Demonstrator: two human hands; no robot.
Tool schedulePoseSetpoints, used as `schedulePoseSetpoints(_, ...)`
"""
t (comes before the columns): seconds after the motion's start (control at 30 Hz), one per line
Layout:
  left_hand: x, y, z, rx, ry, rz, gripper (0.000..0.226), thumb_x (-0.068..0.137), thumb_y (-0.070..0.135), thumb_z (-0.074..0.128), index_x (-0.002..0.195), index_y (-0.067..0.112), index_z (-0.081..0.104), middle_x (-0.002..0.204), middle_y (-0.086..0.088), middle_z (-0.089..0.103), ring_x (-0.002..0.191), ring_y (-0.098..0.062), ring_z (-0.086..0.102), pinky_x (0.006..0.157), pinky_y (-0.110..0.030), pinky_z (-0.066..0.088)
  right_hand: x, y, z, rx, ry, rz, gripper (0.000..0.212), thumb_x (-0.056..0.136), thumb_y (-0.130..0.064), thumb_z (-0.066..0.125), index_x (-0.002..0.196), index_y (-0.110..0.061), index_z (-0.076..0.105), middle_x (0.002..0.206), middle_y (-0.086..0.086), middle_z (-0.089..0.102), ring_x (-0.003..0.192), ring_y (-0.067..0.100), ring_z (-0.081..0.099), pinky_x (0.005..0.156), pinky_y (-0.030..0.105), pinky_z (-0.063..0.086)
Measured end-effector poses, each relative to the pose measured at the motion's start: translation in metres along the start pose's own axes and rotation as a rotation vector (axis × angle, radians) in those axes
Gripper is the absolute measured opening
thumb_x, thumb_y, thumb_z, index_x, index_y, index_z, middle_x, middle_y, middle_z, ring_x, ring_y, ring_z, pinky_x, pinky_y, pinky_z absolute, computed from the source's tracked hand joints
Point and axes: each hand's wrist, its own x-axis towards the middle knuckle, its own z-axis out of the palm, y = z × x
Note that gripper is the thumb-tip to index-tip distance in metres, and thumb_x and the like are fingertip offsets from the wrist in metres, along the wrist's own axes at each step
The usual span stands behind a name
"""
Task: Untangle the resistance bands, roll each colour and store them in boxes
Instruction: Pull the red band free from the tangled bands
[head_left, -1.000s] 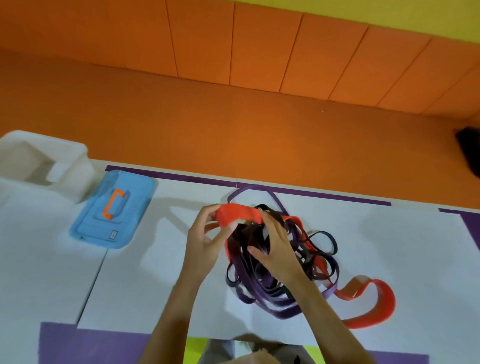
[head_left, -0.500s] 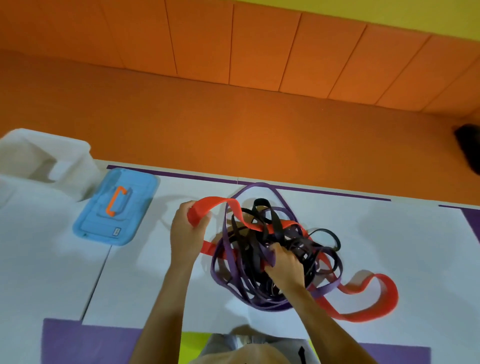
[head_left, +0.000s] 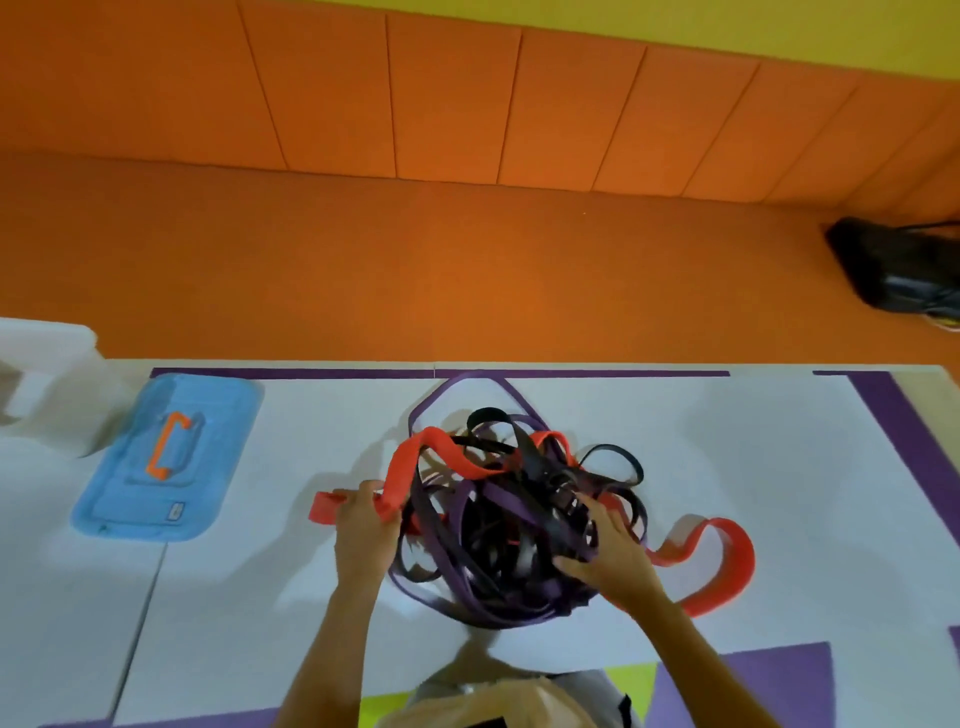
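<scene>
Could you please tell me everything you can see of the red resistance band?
The red resistance band is a wide, flat, rubbery-looking strip. The left hand grips it at the pile's left edge. It arches over the tangle of purple and black bands, threads through them, and emerges on the right as a loop standing on edge on the white table.

Padded gym or playroom: orange cushioned wall panels (head_left: 452, 104).

Left hand (head_left: 363, 527) grips a red band (head_left: 449, 457), fingers curled round it; right hand (head_left: 615, 558) palm down, fingers spread, pressing on the tangle of bands (head_left: 498, 566).
</scene>
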Motion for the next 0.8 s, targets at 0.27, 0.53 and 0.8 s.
schedulePoseSetpoints(0.27,-0.02,-0.007,0.023,0.28,0.017,-0.091,0.062,0.096,0.021,0.072,0.15,0.016,0.042,0.16,-0.014,0.04,0.15,-0.042,0.036,0.116,-0.071,0.036,0.039,-0.037,0.008,0.059,0.219,-0.085,0.059,0.089,-0.065,0.068,0.136,-0.032,0.057,0.156,0.0,0.035,0.146,0.031,0.032,0.117,0.055,0.037)
schedulePoseSetpoints(0.53,-0.047,0.002,0.03,0.152,-0.016,0.2,0.033,0.102,0.015,0.065,0.135,0.017,0.063,0.153,-0.008,0.049,0.148,-0.034,0.038,0.112,-0.034,0.039,0.071,-0.064,0.018,-0.152,-0.038,0.116,0.087,0.088,-0.05,0.074,0.159,-0.03,0.028,0.161,0.007,0.038,0.15,0.035,0.035,0.119,0.07,0.021)
schedulePoseSetpoints(0.8,-0.049,0.024,0.074,0.153,-0.393,0.062,0.095,0.091,0.057,0.075,0.164,0.025,0.022,0.167,-0.009,0.025,0.151,-0.037,0.035,0.115,-0.051,0.041,0.032,-0.026,0.009,0.053,0.079,-0.003,0.043,0.083,-0.005,0.057,0.12,-0.028,0.055,0.11,-0.001,0.072,0.104,0.033,0.067,0.091,0.047,0.053)
